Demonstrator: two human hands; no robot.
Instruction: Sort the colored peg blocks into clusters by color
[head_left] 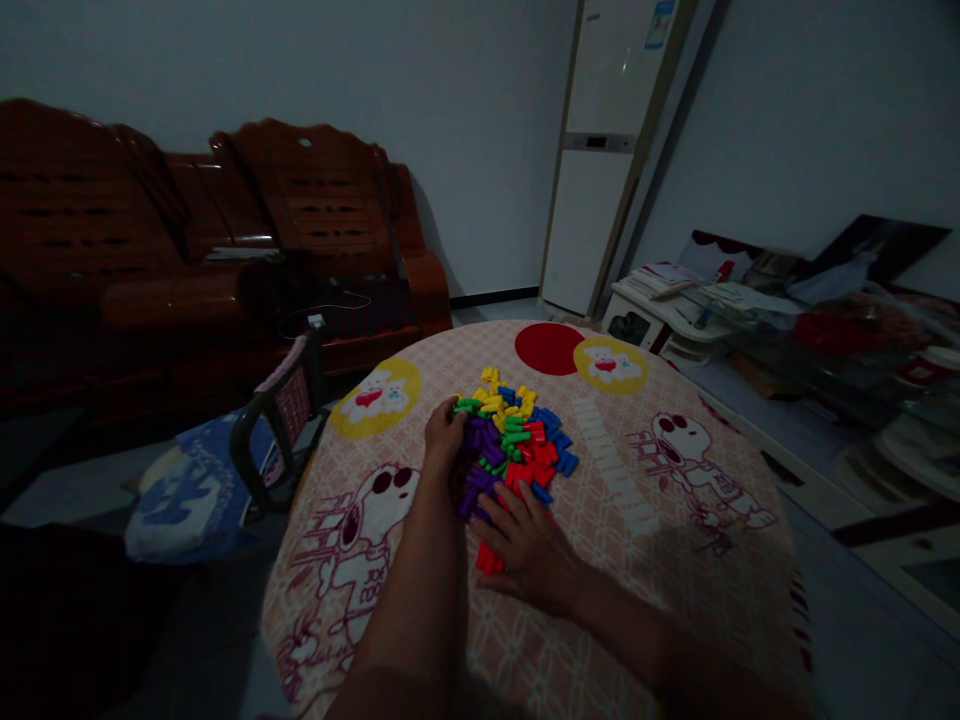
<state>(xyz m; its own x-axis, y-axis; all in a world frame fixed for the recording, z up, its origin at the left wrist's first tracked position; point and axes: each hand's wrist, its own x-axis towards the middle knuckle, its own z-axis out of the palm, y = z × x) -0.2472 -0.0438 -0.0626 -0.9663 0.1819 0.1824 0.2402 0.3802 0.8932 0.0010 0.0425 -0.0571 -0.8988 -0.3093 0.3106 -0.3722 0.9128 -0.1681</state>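
A heap of small plastic pegs (514, 435) in yellow, green, blue, red and purple lies in the middle of a round table (660, 500) under a cartoon-print cloth. My left hand (444, 435) rests at the heap's left edge, fingers curled against green and purple pieces. Lying flat on the near side of the heap, my right hand (525, 545) has its fingers spread over red pegs (487, 560). I cannot make out whether the left hand holds a piece.
A small chair (281, 420) with a blue cushion (191, 495) stands left of the table. A dark wooden sofa (210, 260) fills the back left. A tall white air conditioner (607, 150) stands in the corner. Cluttered low furniture (787, 320) lines the right.
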